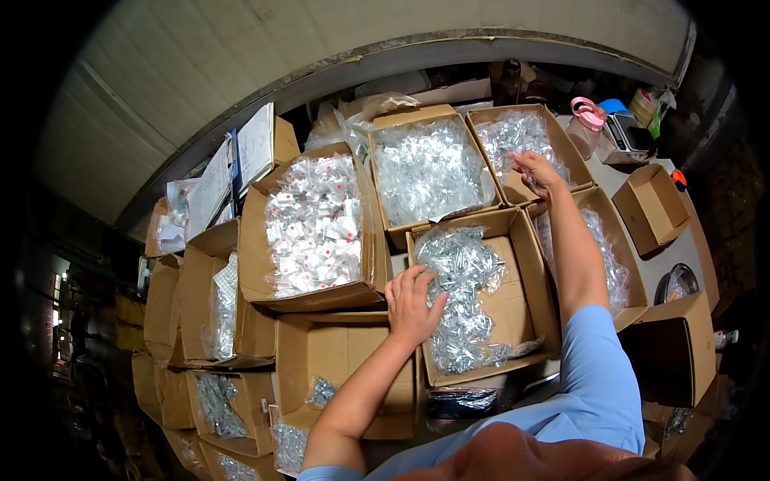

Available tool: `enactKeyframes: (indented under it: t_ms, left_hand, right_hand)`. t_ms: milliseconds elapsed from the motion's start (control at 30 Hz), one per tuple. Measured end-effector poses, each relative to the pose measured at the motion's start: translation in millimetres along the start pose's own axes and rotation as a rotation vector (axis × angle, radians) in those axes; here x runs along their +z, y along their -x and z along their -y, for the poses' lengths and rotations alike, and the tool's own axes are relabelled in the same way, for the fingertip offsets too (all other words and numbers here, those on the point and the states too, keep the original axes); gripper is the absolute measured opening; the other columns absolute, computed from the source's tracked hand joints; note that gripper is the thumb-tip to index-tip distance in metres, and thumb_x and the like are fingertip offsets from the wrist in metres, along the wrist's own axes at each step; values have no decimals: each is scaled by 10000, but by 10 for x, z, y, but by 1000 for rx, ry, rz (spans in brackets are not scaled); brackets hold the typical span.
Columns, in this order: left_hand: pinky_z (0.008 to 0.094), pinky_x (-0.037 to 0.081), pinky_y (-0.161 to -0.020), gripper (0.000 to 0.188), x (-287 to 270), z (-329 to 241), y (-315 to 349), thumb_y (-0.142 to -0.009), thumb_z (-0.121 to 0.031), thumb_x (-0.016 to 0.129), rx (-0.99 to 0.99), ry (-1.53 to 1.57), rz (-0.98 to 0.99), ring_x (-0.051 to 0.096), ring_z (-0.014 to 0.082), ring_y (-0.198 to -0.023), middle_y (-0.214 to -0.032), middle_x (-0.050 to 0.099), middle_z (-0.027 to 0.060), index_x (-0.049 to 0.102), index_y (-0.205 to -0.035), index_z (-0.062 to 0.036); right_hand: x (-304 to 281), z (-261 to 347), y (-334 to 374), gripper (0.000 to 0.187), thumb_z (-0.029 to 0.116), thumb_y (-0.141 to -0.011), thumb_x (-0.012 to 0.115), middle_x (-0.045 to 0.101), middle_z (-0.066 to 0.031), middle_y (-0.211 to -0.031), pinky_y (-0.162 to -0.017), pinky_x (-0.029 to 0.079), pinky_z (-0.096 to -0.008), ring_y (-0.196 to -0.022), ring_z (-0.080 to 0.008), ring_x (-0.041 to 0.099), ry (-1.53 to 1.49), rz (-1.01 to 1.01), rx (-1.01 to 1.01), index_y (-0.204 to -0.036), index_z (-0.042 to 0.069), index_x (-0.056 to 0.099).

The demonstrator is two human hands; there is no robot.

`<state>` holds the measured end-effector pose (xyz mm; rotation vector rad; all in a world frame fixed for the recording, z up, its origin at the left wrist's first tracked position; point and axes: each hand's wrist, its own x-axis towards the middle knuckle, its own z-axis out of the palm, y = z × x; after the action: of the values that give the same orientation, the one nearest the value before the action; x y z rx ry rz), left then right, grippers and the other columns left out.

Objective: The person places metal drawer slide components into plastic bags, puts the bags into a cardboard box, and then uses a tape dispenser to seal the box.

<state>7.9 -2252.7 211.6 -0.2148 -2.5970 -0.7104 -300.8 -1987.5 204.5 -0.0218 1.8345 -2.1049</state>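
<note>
Watching through the head camera, I have the right hand (pixel 533 172) at 2 o'clock, over the near part of the far box (pixel 571 150). Its fingers curl inward with the tips close to the thumb; whether a packet is clamped between them I cannot tell. Clear packets (pixel 521 131) fill that box, mostly beyond the hand toward 12 o'clock.

The left hand (pixel 415 305) sits just off centre at 5 o'clock, reaching over the 9 o'clock wall of the near box (pixel 512 313). Its fingers are bent and slightly apart at the edge of the silvery packets (pixel 461 301); I see nothing clamped in them, though their undersides are hidden. Those packets heap along the box's 9 o'clock side, leaving bare bottom toward 3.

For good handling, I'd pinch with thumb and fingertips and lift straight up, since slick wrappers probably cling and drag neighbours along. The right forearm (pixel 581 252) crosses above the side box (pixel 623 231) at 3 o'clock, so I'd want it high, clear of the walls. I'd have the left press lightly: a hard push could make the heap slide.
</note>
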Motion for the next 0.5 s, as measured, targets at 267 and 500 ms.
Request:
enactKeyframes:
  t_ms: [267,500]
  left_hand:
    - [424,298,-920,354,-14,-21,47,-793,-266,624,-19,38,-38,442,317,-1060,-1139,498,128,531,-1068,-63]
    - [413,322,-899,333,16,-9,66,-792,-257,623,-27,48,-78,456,315,-1036,-1103,517,121,530,-1047,-64]
  right_hand:
    - [919,334,173,119,107,-785,566,540,-20,-663,-421,402,-239,-525,-95,533,386,129,-89,-749,86,455]
    - [1324,-296,-161,424,288,-721,725,601,-184,-1138,-878,474,-396,-1036,-333,591,1512,-108,56,-1053,37,643]
